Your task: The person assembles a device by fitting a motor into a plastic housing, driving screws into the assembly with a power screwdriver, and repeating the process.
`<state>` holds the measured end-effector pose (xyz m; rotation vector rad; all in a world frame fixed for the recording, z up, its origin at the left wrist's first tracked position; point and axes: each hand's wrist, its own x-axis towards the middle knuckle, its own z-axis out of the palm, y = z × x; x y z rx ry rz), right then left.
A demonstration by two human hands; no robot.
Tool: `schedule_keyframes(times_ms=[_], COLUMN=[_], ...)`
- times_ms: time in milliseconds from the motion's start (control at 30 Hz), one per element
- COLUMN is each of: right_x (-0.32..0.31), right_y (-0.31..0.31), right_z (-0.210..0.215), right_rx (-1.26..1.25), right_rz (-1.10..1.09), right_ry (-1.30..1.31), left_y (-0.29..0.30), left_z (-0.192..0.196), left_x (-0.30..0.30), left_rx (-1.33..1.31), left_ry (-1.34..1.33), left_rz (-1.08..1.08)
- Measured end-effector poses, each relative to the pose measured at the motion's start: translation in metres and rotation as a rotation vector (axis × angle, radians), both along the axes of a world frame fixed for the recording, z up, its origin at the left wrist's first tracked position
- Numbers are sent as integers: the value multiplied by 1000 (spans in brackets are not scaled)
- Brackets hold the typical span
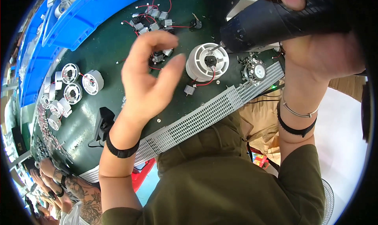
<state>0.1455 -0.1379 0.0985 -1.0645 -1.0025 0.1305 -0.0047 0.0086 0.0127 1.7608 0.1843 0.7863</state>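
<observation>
My right hand (327,55) is wrapped round a black electric screwdriver (271,24), with some fingers over its top. Its thin bit reaches down to a white round spoked housing (195,68), touching or very near a spot beside the black hub (210,60). From that hub a red wire runs to a small grey motor (189,90) on the green table. Just left of the housing hovers my left hand (145,83), thumb and forefinger curved apart with nothing visible between them. Behind that hand lies a pile of small grey motors (155,24) with red wires, partly hidden by it.
Several white housings (93,83) stand at the left. A round dish of screws (254,70) sits right of the housing. A perforated grey strip (197,116) lines the near edge. Blue bins (90,18) stand far left. Another person's tattooed arm (80,187) is at lower left.
</observation>
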Motion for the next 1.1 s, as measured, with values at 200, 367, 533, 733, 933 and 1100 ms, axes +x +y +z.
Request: schedule_keyframes(times_ms=[200,367,533,733,933,1100], right_x=[-11,-9,-11,-11,-10,-9], right_y=[6,5,4,5,4,10], right_z=[3,4,3,2,1,-2], right_rx=[3,3,-3,-13,-24,-34], right_rz=[21,13,12,21,29,28], right_ry=[-15,-31,-38,-42,-44,-53], left_y=[-16,-21,-26,-26,-27,-21], left_z=[-6,-14,-14,-17,-17,-4], left_x=[13,15,15,19,17,9], left_rx=[486,370,309,309,299,321], left_ry=[78,15,-9,-41,12,85], left_rz=[52,87,107,134,122,42])
